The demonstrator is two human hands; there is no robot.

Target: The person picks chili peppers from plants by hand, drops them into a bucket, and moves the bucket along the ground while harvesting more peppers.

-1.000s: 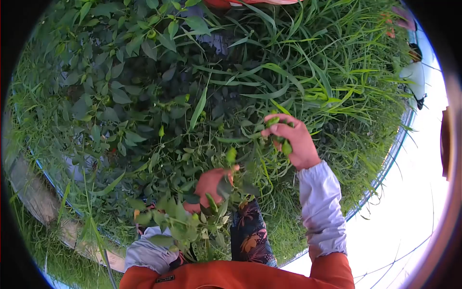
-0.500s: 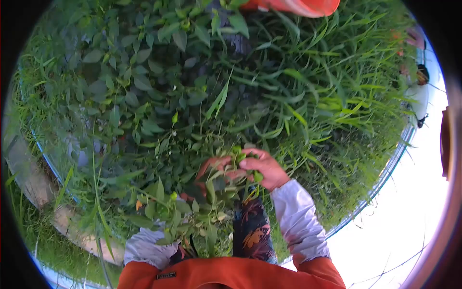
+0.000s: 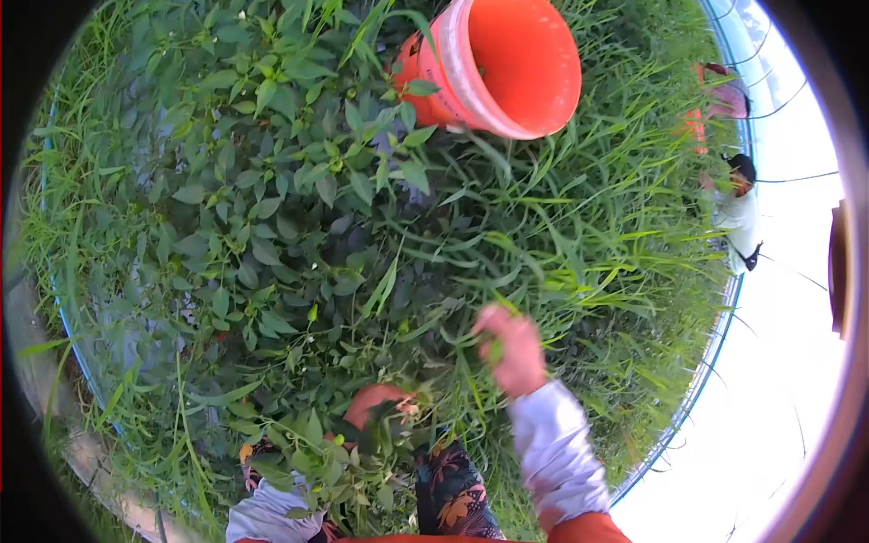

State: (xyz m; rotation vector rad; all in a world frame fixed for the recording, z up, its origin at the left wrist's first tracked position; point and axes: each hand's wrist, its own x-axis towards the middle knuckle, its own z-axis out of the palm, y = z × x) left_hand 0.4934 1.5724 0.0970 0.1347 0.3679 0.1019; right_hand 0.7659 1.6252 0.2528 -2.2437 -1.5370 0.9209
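Note:
My right hand (image 3: 512, 351) is curled round several green peppers (image 3: 494, 351), slightly blurred, above the grass right of centre. Lower down, my left hand (image 3: 376, 404) is partly hidden by leaves at the leafy pepper plant (image 3: 339, 457) in front of my knees; its fingertips are bent near the stems, and what they grip cannot be made out. An orange bucket (image 3: 527, 68) lies tilted at the top, its opening facing right.
Pepper plants (image 3: 262, 217) fill the left and middle, with tall grass (image 3: 615, 199) on the right. Two other people, one in a pale top (image 3: 738, 217) and one in pink (image 3: 727, 98), are at the far right edge. A pale strip (image 3: 90, 457) runs along the lower left.
My right hand came down to my left hand, then moved away up and right with the peppers. The view has shifted, so more of the orange bucket and the other people shows.

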